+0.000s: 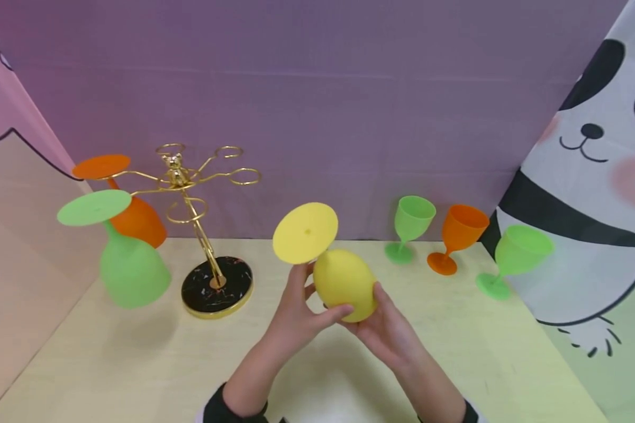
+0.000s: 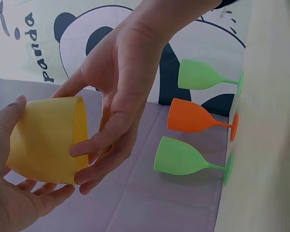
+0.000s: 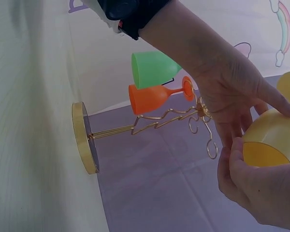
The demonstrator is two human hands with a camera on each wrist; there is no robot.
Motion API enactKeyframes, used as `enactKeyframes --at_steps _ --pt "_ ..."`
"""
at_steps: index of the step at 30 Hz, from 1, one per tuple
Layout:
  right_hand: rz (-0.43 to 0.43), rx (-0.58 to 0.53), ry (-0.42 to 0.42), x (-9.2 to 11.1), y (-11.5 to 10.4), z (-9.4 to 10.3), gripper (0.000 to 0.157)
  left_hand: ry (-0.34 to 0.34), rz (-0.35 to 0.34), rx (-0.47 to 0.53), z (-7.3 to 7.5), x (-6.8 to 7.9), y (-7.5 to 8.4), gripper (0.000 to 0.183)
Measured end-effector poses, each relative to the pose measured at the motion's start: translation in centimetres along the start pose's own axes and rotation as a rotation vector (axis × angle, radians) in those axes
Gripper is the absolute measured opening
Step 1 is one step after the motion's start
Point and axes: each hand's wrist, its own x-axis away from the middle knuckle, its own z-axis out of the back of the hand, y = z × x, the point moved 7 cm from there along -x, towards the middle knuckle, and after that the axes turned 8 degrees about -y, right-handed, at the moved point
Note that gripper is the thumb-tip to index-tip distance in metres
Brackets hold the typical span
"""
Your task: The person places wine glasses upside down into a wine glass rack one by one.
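In the head view both hands hold a yellow goblet (image 1: 344, 285) upside down and tilted above the table, its round foot uppermost. My left hand (image 1: 298, 314) grips the bowl, the thumb across its near side. My right hand (image 1: 388, 335) holds the bowl's right side; in the left wrist view its fingers curl at the rim of the yellow goblet (image 2: 48, 137). A gold rack (image 1: 217, 282) with looped arms and a black round base stands left of the hands. From its left arms hang an orange goblet (image 1: 140, 220) and a green goblet (image 1: 132, 273), both inverted.
On the right of the table stand a green goblet (image 1: 414, 218), an orange goblet (image 1: 463, 227) and another green goblet (image 1: 521, 251), all upright. A purple backdrop (image 1: 317, 117) rises behind, and a panda-printed panel (image 1: 587, 194) borders the right side.
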Motion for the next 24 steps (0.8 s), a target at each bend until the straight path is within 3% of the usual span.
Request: enactKeyframes --at_steps 14,24 --pt "0.003 0.012 -0.032 0.15 0.07 -0.32 0.039 -0.009 -0.097 -0.021 -0.15 0.01 0.68 0.091" --pt "0.016 0.031 -0.052 0.24 -0.02 -0.58 0.039 0.003 -0.124 -0.022 -0.07 0.12 0.98 0.092"
